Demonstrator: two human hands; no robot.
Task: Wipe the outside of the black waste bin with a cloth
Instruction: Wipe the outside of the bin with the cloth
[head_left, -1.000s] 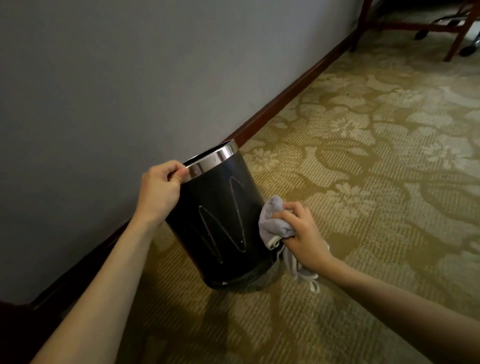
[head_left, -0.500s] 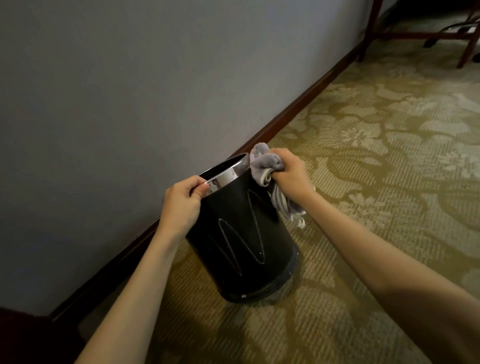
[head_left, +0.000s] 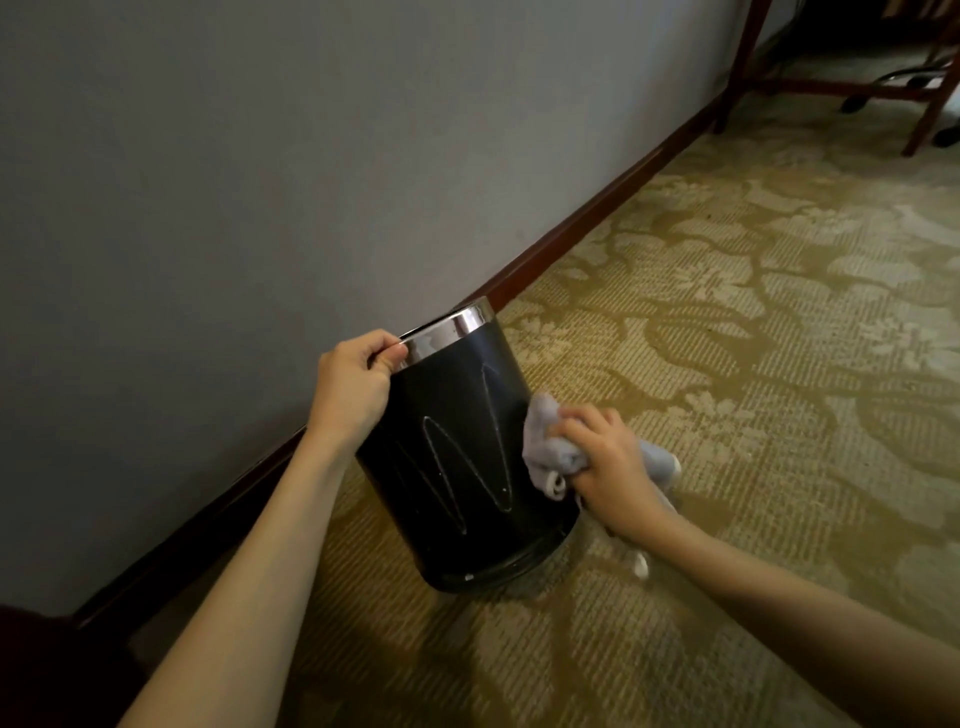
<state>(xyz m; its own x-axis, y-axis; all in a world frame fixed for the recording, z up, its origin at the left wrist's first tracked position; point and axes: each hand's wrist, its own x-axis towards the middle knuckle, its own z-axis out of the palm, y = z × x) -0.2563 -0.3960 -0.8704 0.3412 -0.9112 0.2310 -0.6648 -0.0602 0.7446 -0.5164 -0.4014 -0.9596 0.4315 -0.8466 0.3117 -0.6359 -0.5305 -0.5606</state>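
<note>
The black waste bin (head_left: 457, 467) with a shiny metal rim stands on the carpet close to the wall, tilted toward the wall. A pale zigzag streak runs across its near side. My left hand (head_left: 353, 389) grips the metal rim at the bin's left. My right hand (head_left: 608, 462) holds a bunched grey cloth (head_left: 545, 441) pressed against the bin's right side, about halfway down. A tail of the cloth hangs below my wrist.
A grey wall (head_left: 260, 182) with a dark wooden skirting board (head_left: 582, 228) runs along the left. Patterned green-gold carpet (head_left: 753, 338) covers the floor. Red-brown furniture legs (head_left: 930, 104) and chair castors stand at the far top right.
My right hand has slid the cloth from the bin's rim down its right side to mid-height. My left hand has kept its grip on the rim.
</note>
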